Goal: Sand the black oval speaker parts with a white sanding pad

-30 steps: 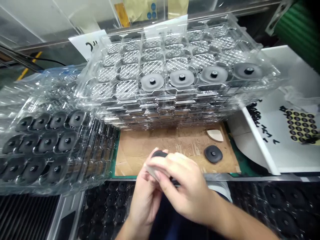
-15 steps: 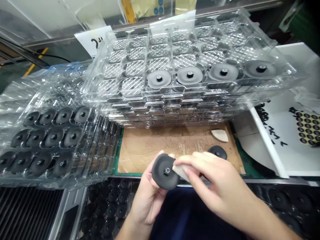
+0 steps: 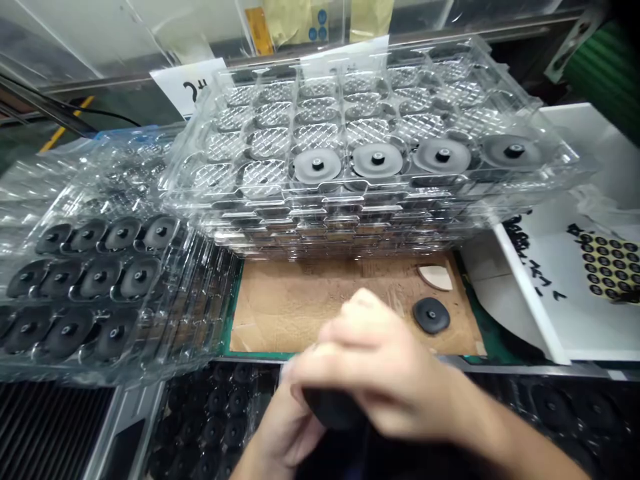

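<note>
Low in the centre, my left hand (image 3: 286,423) is closed around the edge of a round black rubber disc (image 3: 333,407), which is mostly covered. My right hand (image 3: 383,367), blurred by motion, lies across the disc's top with its fingers curled. The pale wedge-shaped pad it gripped earlier is hidden beneath those fingers. Another black disc (image 3: 431,315) with a small central stud rests on the brown cardboard (image 3: 285,300). Just behind it is a separate pale wedge-shaped piece (image 3: 435,277).
Stacked clear plastic trays (image 3: 320,193) stand behind the cardboard, some discs along the top one's front row. More trays holding black discs (image 3: 120,233) are at left. A white box (image 3: 555,327) at right contains small black pieces and a sheet of round stickers (image 3: 607,265).
My right hand has swept left over the disc, covering most of it and the pad. The disc sits lower and is tilted. The view has shifted slightly.
</note>
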{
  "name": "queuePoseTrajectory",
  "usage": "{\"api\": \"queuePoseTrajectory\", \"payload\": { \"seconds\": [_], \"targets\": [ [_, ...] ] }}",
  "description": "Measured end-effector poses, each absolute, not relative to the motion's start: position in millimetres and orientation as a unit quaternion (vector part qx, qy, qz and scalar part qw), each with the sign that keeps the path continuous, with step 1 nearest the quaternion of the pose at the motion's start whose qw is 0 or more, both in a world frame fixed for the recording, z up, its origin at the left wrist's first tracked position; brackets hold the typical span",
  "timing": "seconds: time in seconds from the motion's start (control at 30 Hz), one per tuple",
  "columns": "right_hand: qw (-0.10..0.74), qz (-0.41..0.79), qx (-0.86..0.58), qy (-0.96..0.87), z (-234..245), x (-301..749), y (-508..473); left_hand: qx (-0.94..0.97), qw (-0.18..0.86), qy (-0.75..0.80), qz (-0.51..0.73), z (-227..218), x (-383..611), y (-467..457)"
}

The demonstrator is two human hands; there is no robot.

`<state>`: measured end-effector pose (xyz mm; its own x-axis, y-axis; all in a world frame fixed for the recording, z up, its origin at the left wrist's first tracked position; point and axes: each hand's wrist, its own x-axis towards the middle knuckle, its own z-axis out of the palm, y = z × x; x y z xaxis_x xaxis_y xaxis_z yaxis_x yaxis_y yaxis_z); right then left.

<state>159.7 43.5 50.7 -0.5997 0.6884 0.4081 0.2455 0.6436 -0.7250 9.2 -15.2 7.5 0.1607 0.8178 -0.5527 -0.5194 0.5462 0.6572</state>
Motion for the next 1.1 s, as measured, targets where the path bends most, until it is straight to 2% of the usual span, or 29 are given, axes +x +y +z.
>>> {"api": "queuePoseTrajectory", "payload": {
  "seconds": [0.07,0.13,0.23,0.3,0.4,0.47,0.57,0.67,0.77,0.87,0.93,1.03,1.1],
  "targets": [
    [0.367,0.325,-0.376,-0.786,33,167,55,0.117,0.802,0.393,0.434,9,8,-16],
    [0.334,0.338,-0.463,-0.748,4,175,65,0.071,0.842,0.331,0.421,11,5,-16],
    [0.269,0.369,-0.488,-0.744,-48,177,66,0.037,0.867,0.265,0.421,12,0,-18],
    [0.266,0.364,-0.508,-0.734,-78,172,56,0.033,0.870,0.239,0.430,12,-2,-18],
    [0.287,0.342,-0.551,-0.705,-101,161,37,0.053,0.850,0.284,0.440,10,0,-17],
    [0.309,0.333,-0.563,-0.690,-100,158,27,0.120,0.804,0.350,0.466,5,2,-16],
    [0.349,0.313,-0.563,-0.681,-81,162,16,0.339,0.646,0.447,0.517,-5,4,-15],
    [0.376,0.290,-0.526,-0.706,-59,174,6,0.563,0.493,0.465,0.473,-13,3,-14],
    [0.378,0.267,-0.462,-0.757,-43,190,2,0.646,0.436,0.448,0.438,-13,2,-11],
    [0.358,0.230,-0.405,-0.809,-34,203,5,0.636,0.457,0.461,0.418,-11,3,-7],
    [0.351,0.233,-0.395,-0.816,-32,205,9,0.593,0.522,0.483,0.379,-12,5,-4],
    [0.361,0.266,-0.446,-0.774,-35,196,13,0.493,0.616,0.517,0.331,-20,11,1],
    [0.367,0.273,-0.486,-0.745,-44,187,11,0.456,0.625,0.536,0.338,-26,12,6]
  ]
}}
